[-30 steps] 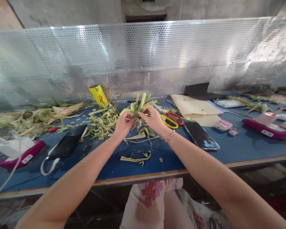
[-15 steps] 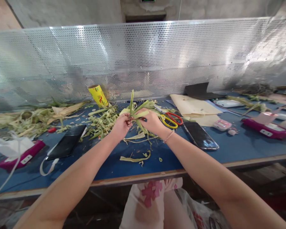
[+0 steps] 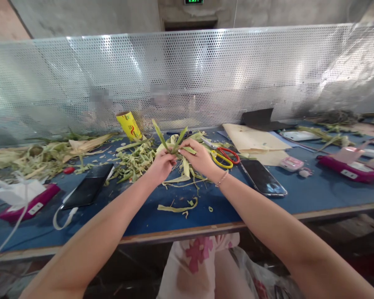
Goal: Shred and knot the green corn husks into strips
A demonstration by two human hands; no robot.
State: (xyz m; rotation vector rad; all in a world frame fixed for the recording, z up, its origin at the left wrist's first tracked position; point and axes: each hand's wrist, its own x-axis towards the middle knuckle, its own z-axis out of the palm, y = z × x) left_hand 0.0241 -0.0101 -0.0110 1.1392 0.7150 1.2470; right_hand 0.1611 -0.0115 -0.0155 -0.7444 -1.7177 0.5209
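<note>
Green leaf strips (image 3: pixel 180 138), which look like corn husk, fan upward between my two hands above the table. My left hand (image 3: pixel 163 165) pinches them at their lower ends. Close beside it, my right hand (image 3: pixel 197 157) has its fingers closed on the same strips, its fingertips near the left hand's. A heap of short twisted green pieces (image 3: pixel 136 160) lies left of my left hand. Scissors (image 3: pixel 222 158) with one red and one yellow handle loop rest just right of my right hand. Paler strips (image 3: pixel 179 179) lie beneath the hands.
A yellow tube (image 3: pixel 129 126) stands tilted behind the heap. Phones lie at left (image 3: pixel 89 187) and right (image 3: pixel 263 177). Brown paper (image 3: pixel 252 139), a pink case (image 3: pixel 291 163) and purple power strips (image 3: pixel 349 169) are around. A perforated metal screen (image 3: pixel 187 74) borders the back.
The strips between my hands have shifted: a single upright blade before, two blades spread in a V now. My right hand's fingers have moved slightly; both hands stay close together.
</note>
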